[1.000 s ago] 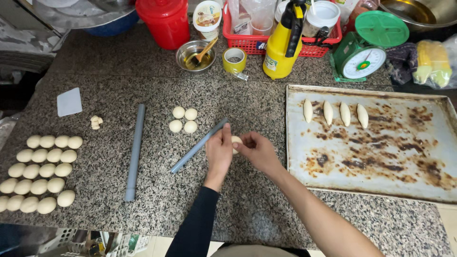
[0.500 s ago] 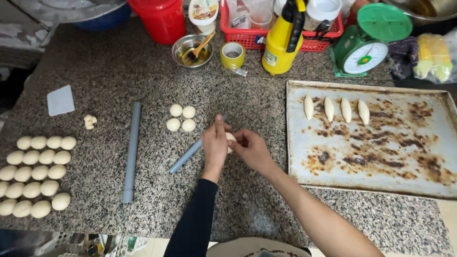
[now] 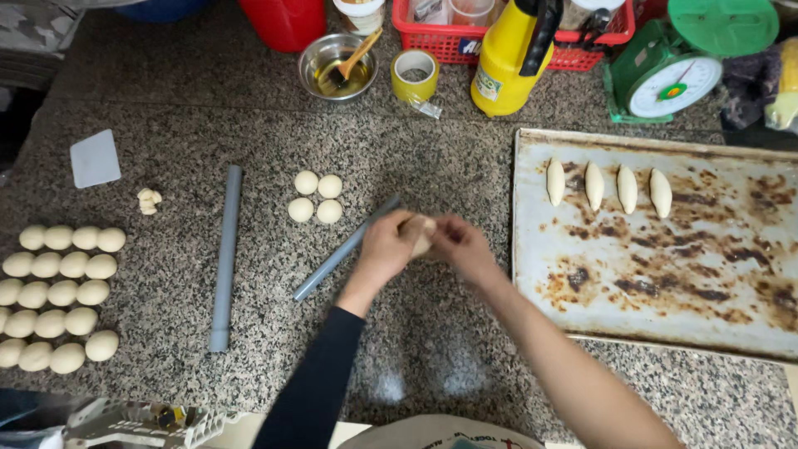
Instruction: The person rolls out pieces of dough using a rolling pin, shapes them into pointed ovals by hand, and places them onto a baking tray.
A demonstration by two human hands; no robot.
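2 hands, left (image 3: 384, 249) and right (image 3: 460, 247), pinched 1 dough piece (image 3: 420, 233) between their fingers above the speckled bench (image 3: 432, 166), just beside the grey rod (image 3: 345, 248) and the baking tray (image 3: 665, 283).

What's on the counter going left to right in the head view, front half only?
Rows of dough balls → long grey rod → four dough balls → shorter grey rod → left hand → dough piece → right hand → baking tray.

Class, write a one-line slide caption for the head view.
Both hands shape a dough piece beside a tray.
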